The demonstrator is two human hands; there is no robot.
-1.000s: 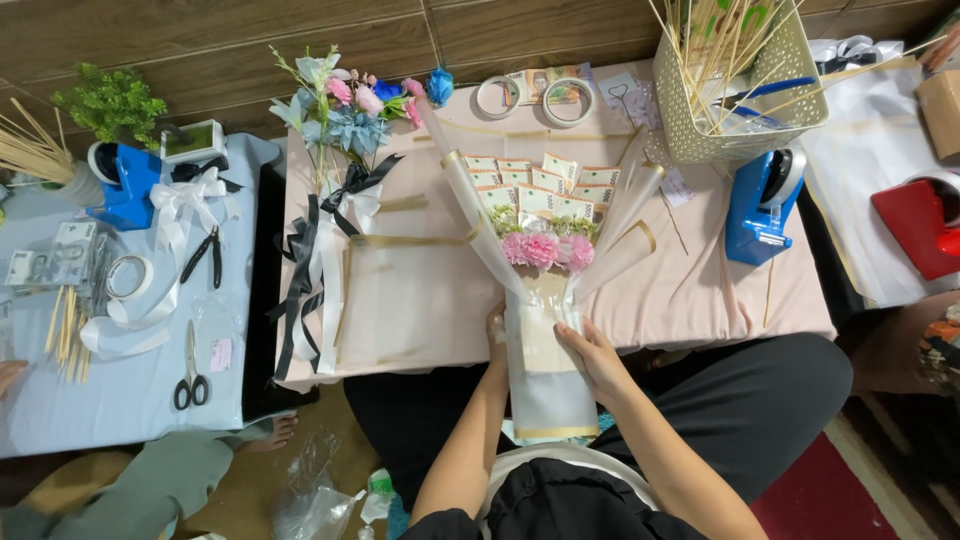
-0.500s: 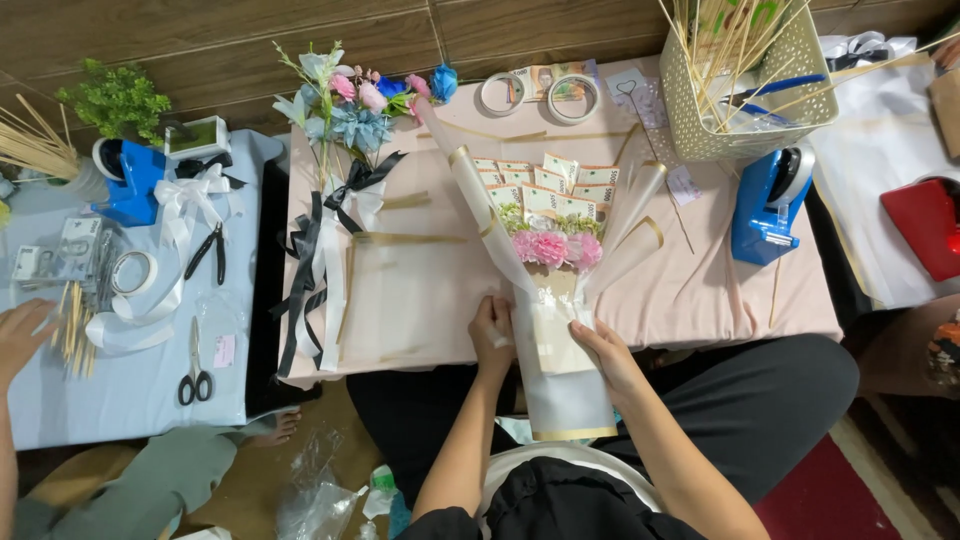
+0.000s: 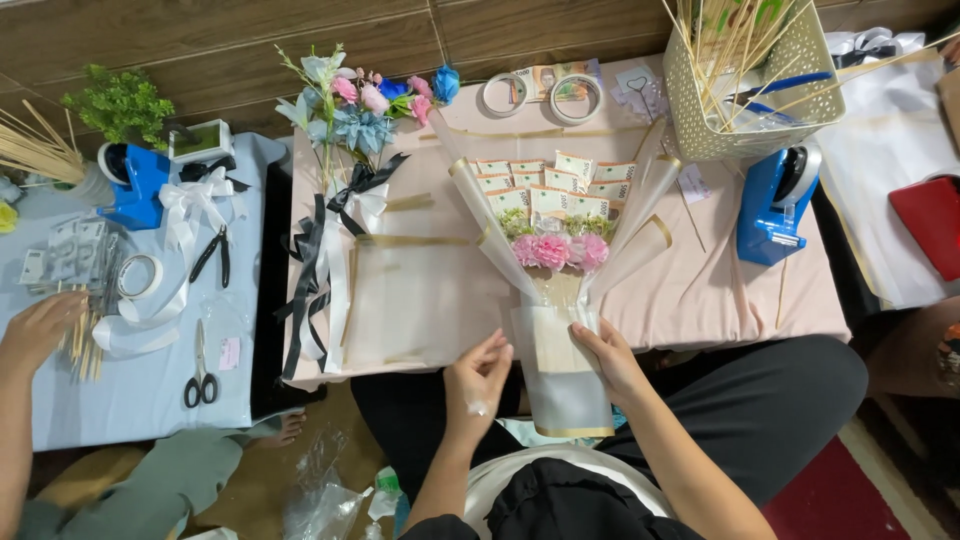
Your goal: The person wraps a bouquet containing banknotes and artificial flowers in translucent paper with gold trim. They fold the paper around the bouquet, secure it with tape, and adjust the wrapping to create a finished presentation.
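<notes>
Bouquet (image 3: 553,290) lies flat on the pink table (image 3: 700,290), near its front edge, roughly centre. Long axis runs front to back: wrapped stem end toward the person and hanging over the table edge, fan of folded notes and pink flowers pointing away toward the wooden wall. Clear wrap with gold trim flares out at the far end and narrows toward the stem.

Right hand (image 3: 607,358): at the right side of the bouquet's stem wrap, fingers loosely curled and close together, thumb resting on the wrap. Touching; whether it actually grips cannot be told.

Left hand (image 3: 478,375): just left of the bouquet's stem, over the table's front edge. Fingers partly spread and bent, tips reaching toward the wrap's left edge; contact not clear. Holds nothing visible.

Left of the bouquet: a flat clear sheet with gold edging (image 3: 420,300), then a second bunch of blue and pink flowers (image 3: 355,110) tied with black and white ribbon. Beyond the bouquet, two tape rolls (image 3: 540,95). To its right, a blue tape dispenser (image 3: 775,205) and a cream basket of sticks (image 3: 755,85).

Far left of the bouquet, on a blue table (image 3: 60,410), another person's hand (image 3: 40,330) rests on thin sticks; scissors (image 3: 200,365) nearby.
</notes>
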